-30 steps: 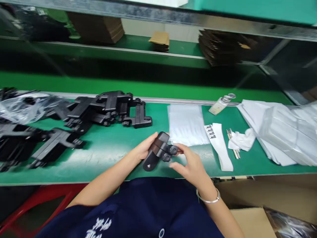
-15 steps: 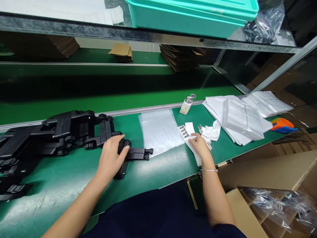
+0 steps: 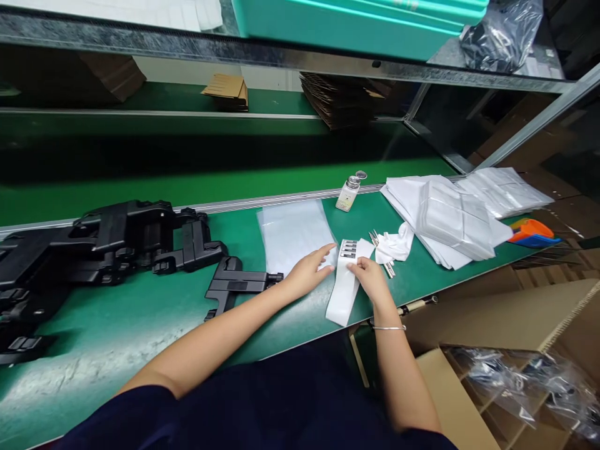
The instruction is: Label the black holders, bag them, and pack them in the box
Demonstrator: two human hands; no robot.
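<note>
A white strip of labels [image 3: 343, 294] with black printed marks is pinched by my right hand [image 3: 369, 279] at the right of the clear plastic bags. My left hand [image 3: 309, 271] reaches over the flat plastic bags [image 3: 295, 231], thumb and fingers apart, its tips close to the strip's left edge. I cannot tell whether they touch it. Behind my left forearm a black plastic bracket-like part [image 3: 239, 282] lies on the green bench. Just right of the strip are a white cloth [image 3: 396, 244] and metal tweezers [image 3: 389, 270].
More black plastic parts [image 3: 112, 244] crowd the bench's left. A small pump bottle [image 3: 348, 195] stands behind the bags. Stacked white packages [image 3: 454, 219] and an orange-blue holder [image 3: 534, 232] sit at right. A teal bin [image 3: 356, 28] rests on the shelf overhead; an open carton [image 3: 497, 319] stands lower right.
My left hand has let go of the black part and moved right to the label strip. My right hand has turned the strip and drawn it slightly left. The view has shifted slightly.
</note>
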